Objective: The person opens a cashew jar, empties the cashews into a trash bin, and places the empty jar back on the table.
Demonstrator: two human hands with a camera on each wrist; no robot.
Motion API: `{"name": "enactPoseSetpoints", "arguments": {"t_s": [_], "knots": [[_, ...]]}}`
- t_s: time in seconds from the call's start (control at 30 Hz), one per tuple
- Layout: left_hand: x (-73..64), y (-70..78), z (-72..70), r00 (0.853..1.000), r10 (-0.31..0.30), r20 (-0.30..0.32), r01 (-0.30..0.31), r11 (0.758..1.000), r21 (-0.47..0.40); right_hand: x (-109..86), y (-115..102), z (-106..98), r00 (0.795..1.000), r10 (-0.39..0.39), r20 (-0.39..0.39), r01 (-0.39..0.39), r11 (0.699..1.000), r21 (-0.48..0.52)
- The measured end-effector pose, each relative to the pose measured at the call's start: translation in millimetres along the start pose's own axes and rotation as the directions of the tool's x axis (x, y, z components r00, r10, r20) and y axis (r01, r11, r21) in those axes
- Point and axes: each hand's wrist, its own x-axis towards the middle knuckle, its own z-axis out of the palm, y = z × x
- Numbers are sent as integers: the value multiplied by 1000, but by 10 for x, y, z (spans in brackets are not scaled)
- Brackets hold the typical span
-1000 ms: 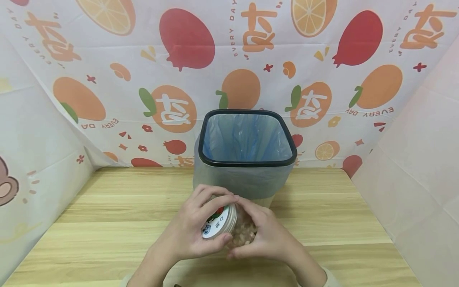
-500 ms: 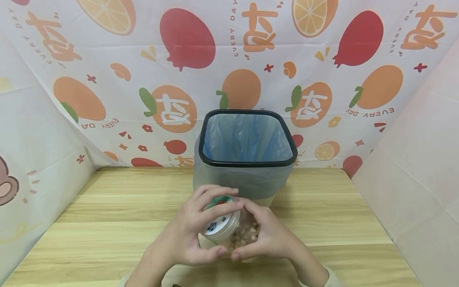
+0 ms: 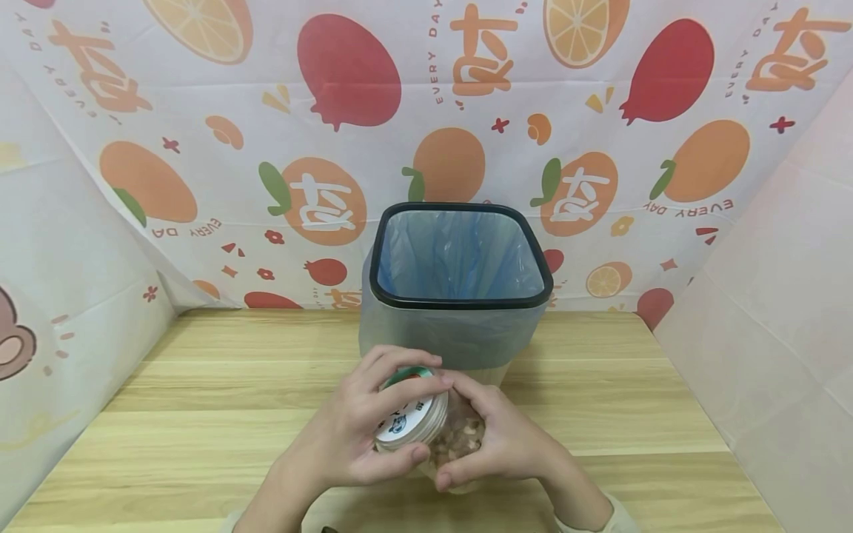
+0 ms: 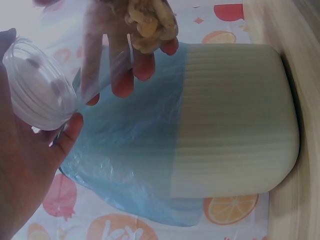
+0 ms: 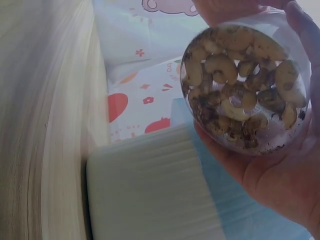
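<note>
A clear jar [image 3: 460, 437] of cashew nuts leans, its lid end toward the left, in front of the bin in the head view. My right hand [image 3: 509, 437] grips the jar's body, thumb on the near side. On the white printed lid [image 3: 408, 418], my left hand [image 3: 349, 422] curls its fingers over the top with the thumb at the lower edge. The right wrist view shows cashews [image 5: 235, 85] through the round base. In the left wrist view the clear threaded rim [image 4: 42, 87] sits between the left thumb and fingers.
Just behind the hands stands a bin [image 3: 460, 303] with a black rim and a blue bag liner. The wooden tabletop [image 3: 233, 414] spreads to both sides, backed by a fruit-print cloth [image 3: 233, 178]. A small dark object [image 3: 329, 529] shows at the bottom edge.
My left fingers and thumb have spread away from the lid, then closed around it again. The lid's print appears turned. The jar has shifted slightly right; the right hand keeps its grip.
</note>
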Motion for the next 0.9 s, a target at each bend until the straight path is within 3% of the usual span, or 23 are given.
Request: {"name": "enactPoseSetpoints", "arguments": {"t_s": [0.3,0.53,0.63,0.77,0.9], "knots": [[-32,-25,23,994,-106,-13,107,990,88,22,-41,60,988,48,-144,-78,975,-208],[-60,-20,-5,983,-178,35,174,980,96,4,-12,34,990,74,-120,-96,977,-191],[-51,-18,-30,988,-142,63,138,989,55,-10,19,-11,996,70,-61,-76,991,-113],[-13,-4,-36,997,-38,74,39,999,-14,-17,53,-59,999,16,36,-17,999,28],[17,33,-31,997,6,83,-5,1000,-13,-17,54,-78,995,-21,97,11,995,103]]}}
